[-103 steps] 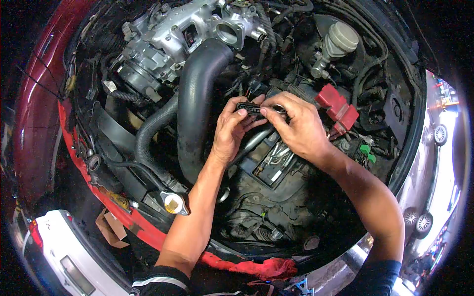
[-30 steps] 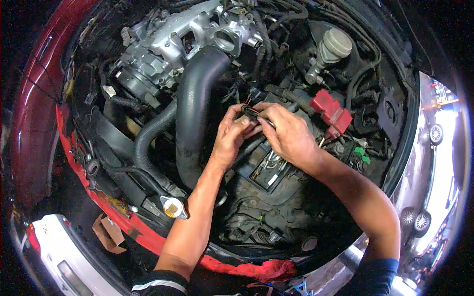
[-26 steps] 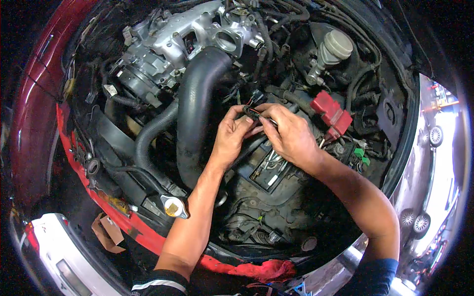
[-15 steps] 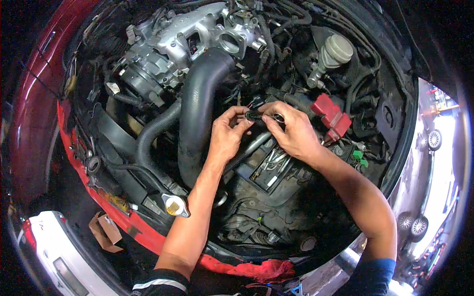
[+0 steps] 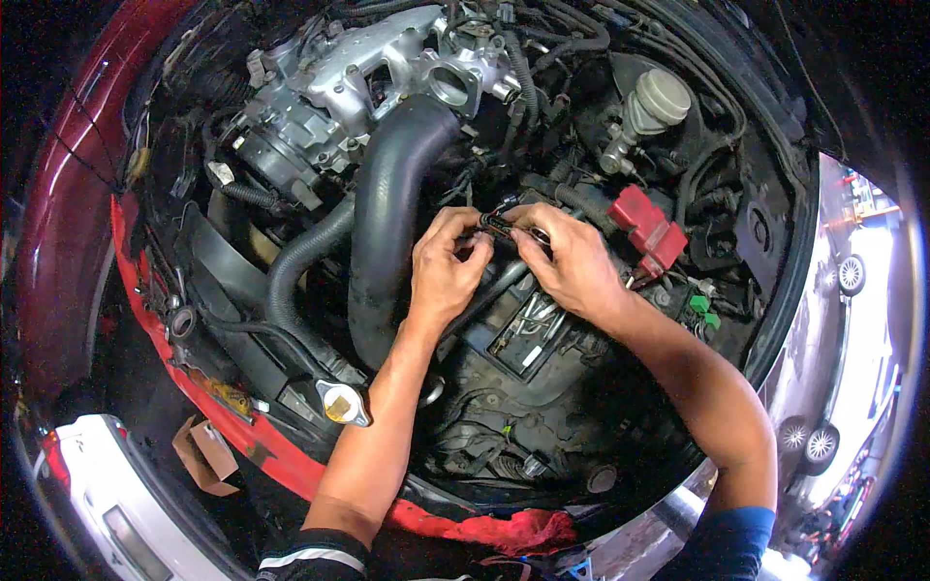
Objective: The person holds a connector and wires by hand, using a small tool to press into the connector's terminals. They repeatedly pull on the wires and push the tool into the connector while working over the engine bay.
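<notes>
Black and slim, a small plastic connector (image 5: pixel 498 226) sits between the fingertips of both hands in the head view. The right hand (image 5: pixel 570 254) has it pinched at one end; the left hand (image 5: pixel 448 269) curls at the other, though I can't tell whether it grips. A thick black rubber hose (image 5: pixel 384 218) runs just beside the left hand, a red plastic cover (image 5: pixel 649 229) near the right.
</notes>
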A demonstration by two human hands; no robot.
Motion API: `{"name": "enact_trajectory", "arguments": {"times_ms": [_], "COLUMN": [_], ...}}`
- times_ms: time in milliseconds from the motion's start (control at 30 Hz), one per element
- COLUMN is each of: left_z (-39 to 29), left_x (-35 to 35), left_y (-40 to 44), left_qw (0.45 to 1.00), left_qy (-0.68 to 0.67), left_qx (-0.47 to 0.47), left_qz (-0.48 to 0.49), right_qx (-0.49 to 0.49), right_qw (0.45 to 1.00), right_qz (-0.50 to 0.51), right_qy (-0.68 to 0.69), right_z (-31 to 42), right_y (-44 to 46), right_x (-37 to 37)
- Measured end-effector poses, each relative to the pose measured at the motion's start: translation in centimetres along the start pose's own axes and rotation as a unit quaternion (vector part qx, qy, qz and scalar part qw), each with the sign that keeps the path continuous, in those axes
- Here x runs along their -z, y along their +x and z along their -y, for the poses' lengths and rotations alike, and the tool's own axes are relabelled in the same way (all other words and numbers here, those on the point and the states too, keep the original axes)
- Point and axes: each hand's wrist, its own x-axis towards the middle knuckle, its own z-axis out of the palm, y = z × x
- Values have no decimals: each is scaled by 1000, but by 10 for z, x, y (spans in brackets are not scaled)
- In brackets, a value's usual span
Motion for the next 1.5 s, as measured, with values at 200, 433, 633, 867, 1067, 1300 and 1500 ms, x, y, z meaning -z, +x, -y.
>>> {"name": "enact_trajectory", "arguments": {"times_ms": [200, 433, 633, 867, 1067, 1300, 1500], "left_z": [4, 14, 6, 11, 10, 10, 11], "left_x": [0, -4, -2, -5, -7, -7, -8], "left_y": [-1, -2, -1, -1, 0, 0, 1], "left_qw": [998, 992, 995, 994, 995, 996, 997], "left_qy": [54, 83, 81, 97, 88, 91, 76], "left_qx": [-27, -93, -55, -50, -43, -19, -6], "left_qz": [-5, -12, 6, -7, -11, -2, -3], "right_qx": [-26, -44, -44, -37, -62, -46, -35], "right_qw": [999, 999, 998, 999, 997, 997, 998], "right_qz": [16, 17, 23, -6, -24, -34, -44], "right_qy": [29, 25, 36, 27, 50, 55, 37], "right_z": [0, 0, 1, -4, -1, -1, -2], "right_y": [0, 2, 0, -3, -4, -5, -5], "right_x": [0, 2, -1, -10, -17, -22, -26]}}
